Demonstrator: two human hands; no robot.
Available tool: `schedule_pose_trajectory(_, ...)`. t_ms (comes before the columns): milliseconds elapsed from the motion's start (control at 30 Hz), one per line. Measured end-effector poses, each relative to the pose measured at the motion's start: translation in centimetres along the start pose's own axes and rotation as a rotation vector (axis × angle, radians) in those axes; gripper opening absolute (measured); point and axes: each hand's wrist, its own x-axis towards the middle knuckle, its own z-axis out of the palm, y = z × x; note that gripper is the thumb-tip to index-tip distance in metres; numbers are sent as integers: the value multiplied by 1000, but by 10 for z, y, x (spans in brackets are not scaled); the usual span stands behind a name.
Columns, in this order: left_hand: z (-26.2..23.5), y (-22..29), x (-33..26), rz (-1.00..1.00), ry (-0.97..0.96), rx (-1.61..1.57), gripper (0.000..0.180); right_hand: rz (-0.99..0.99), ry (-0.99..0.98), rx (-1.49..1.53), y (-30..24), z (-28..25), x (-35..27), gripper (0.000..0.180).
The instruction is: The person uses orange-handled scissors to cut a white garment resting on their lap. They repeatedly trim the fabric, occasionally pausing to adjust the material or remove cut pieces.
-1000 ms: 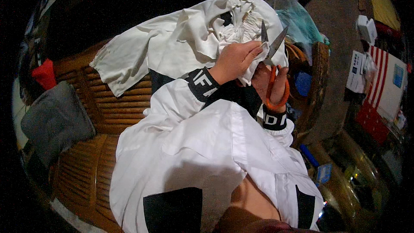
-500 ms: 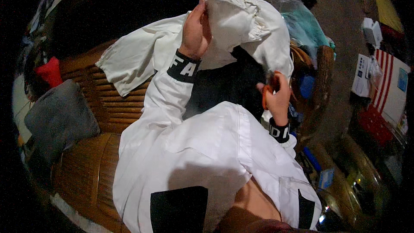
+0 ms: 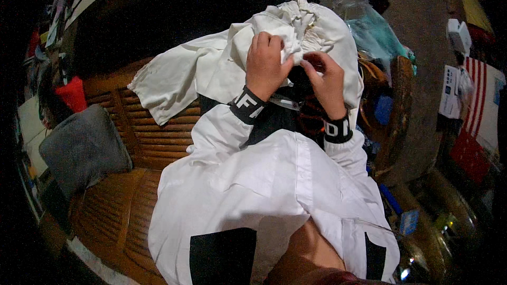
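Note:
A white cloth garment [image 3: 214,66] with a gathered, ruffled section [image 3: 314,39] is draped over my lap and the bench. My left hand [image 3: 262,66] grips a bunched fold of it, fingers curled over the fabric. Close by, my right hand [image 3: 327,82] has thumb and forefinger brought together at the edge of the same fold. Scissors [image 3: 288,103] with orange handles lie on my dark-clad lap below both hands, their handles dim in shadow beneath my right wrist.
I sit on a slatted brown wooden bench [image 3: 158,134]. To the left are a grey cushion [image 3: 84,148] and a red cloth item [image 3: 71,94]. On the right stand a clear and teal plastic bag [image 3: 375,34], a wooden armrest [image 3: 400,100] and a red-striped box [image 3: 480,100].
My right hand has let go of the scissors, now on my lap, and moved up to the cloth. My left hand has come down and right, gathering the fabric into a fold.

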Motion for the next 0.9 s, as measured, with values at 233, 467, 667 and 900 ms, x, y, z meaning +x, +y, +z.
schedule_pose_trajectory(233,-14,-20,1,-480,-159,-911,13,226,-71,447,-8,21,16,23)
schedule_pose_trajectory(467,-36,9,11,-489,-152,-1392,17,253,8,652,-43,15,24,27)
schedule_pose_trajectory(667,-70,9,23,-313,-208,-2107,36,180,218,597,-41,10,30,33)
schedule_pose_trajectory(900,-75,-4,22,-333,-200,-2114,43,250,1,939,-66,9,28,36)
